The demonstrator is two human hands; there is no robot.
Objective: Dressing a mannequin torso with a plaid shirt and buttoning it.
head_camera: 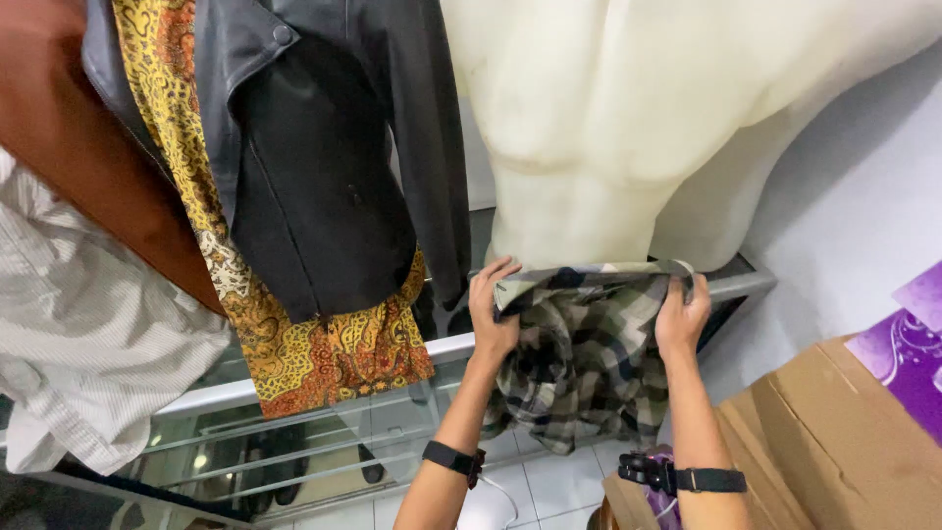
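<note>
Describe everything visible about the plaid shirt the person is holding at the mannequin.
The plaid shirt is a soft woven garment checked in grey-green, cream and dark navy. It hangs bunched and crumpled below the waist of the bare cream mannequin torso, its top edge stretched across the torso's lower end. The left hand grips that edge on one side, the right hand on the other. Its lower folds dangle in front of a glass display case.

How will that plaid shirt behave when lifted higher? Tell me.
Probably floppy: the plaid shirt bunches and hangs in folds below the left hand and right hand. Likely light, since fingertip pinches hold it. It may snag on the mannequin torso directly above.
</note>
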